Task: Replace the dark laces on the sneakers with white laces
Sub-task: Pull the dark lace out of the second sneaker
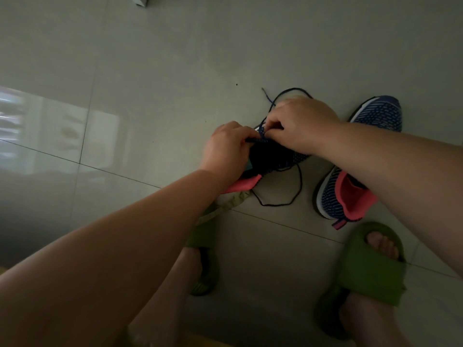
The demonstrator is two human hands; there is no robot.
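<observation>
A dark blue knit sneaker (275, 154) with a coral-pink heel lining lies on the tiled floor between my hands. My left hand (225, 149) grips its near side by the collar. My right hand (303, 123) pinches the dark lace (299, 181) at the eyelets. Loose lengths of that lace loop out on the floor beyond my right hand and toward my feet. The second sneaker (363, 156) stands to the right, partly hidden behind my right forearm. No white lace is clearly visible.
My feet wear green slides (368, 276), one below each arm. A pale olive strip (225, 209) lies on the floor under my left wrist. A box corner (140, 0) shows at the top edge. Glossy grey tiles (150, 71) stretch away to the left and beyond.
</observation>
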